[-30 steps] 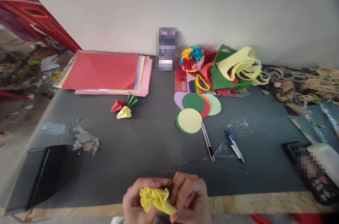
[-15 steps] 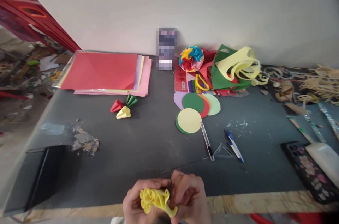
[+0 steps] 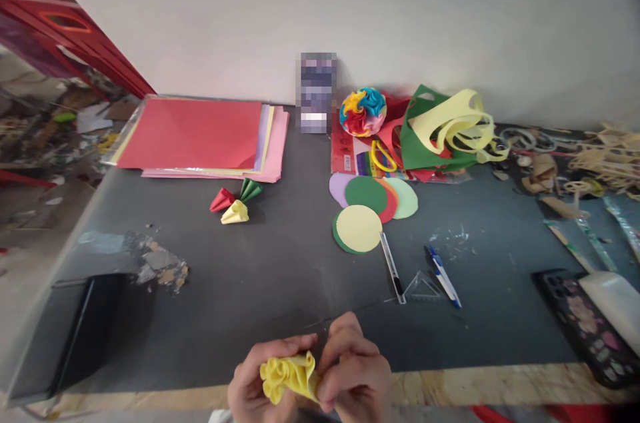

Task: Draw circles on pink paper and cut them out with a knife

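A yellow paper piece (image 3: 286,375), folded and curled into ruffles, sits between both hands at the near edge of the table. My left hand (image 3: 253,386) cups it from the left. My right hand (image 3: 355,376) pinches its right end with fingers bent over it. Farther out on the dark grey table top (image 3: 260,276) lie three small folded cones, red, green and yellow (image 3: 235,202). Cut paper circles (image 3: 370,206) in yellow, green, red and lilac overlap near the middle.
A stack of coloured sheets (image 3: 200,136) lies at the back left. A multicoloured paper ball (image 3: 363,111) and cut paper scraps (image 3: 445,126) sit at the back. A craft knife (image 3: 391,268), clear set square (image 3: 423,288) and pen (image 3: 443,275) lie right of centre. A phone (image 3: 583,320) rests at the right.
Both hands have shifted a little to the left and down with the yellow piece. My right fingers have closed further over its right end.
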`<state>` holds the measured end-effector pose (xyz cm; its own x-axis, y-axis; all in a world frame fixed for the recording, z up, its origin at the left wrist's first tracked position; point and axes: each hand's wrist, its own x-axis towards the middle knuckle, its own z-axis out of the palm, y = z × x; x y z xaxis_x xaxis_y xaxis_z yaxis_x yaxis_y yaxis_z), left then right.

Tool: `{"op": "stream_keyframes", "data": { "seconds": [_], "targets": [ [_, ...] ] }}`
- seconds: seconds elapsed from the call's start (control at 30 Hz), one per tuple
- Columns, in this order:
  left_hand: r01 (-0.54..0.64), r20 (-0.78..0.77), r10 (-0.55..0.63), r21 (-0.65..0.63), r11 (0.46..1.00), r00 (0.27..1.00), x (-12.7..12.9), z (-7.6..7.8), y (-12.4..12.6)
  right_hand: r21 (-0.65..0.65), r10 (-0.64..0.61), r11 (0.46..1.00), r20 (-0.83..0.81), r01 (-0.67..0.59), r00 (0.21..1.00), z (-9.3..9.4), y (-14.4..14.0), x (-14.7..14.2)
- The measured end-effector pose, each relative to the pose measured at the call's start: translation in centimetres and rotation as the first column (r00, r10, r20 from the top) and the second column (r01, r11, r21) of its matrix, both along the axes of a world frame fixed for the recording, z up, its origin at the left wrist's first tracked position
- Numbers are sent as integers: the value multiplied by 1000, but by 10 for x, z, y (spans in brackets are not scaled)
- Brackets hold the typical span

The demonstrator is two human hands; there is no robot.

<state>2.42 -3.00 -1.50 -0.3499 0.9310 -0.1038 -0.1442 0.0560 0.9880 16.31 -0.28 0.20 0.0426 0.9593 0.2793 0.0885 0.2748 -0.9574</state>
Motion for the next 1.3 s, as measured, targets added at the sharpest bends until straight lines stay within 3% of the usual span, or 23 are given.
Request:
{"op": "stream_keyframes", "data": {
  "seconds": [0.23,0.43,0.73,0.87,0.97,1.13,1.2,1.3],
  "targets": [
    [-49,-36,50,35,998,998,4,-2,3,93,-154,984,-15,155,988,-7,-4,-11],
    [-1,-79,6,69,998,997,2,-1,6,48,-108,993,98,104,989,-1,-1,-8],
    [18,-127,-7,84,996,992,2,3,10,80,-253,965,38,250,967,-13,-11,-15],
    [-4,-150,14,65,998,989,7,5,7,118,-197,976,118,183,973,-7,-9,-13],
    [-47,-179,55,52,998,982,12,6,5,133,-259,962,187,237,948,-5,-10,-11],
    [-88,-245,95,42,995,965,17,7,2,326,-396,901,340,288,853,-12,-19,-13],
    [-87,-274,98,51,995,957,17,8,1,347,-462,873,356,344,813,-13,-22,-14],
    [-73,-319,89,63,995,944,13,8,2,321,-426,893,372,317,825,-11,-21,-16]
  ]
}}
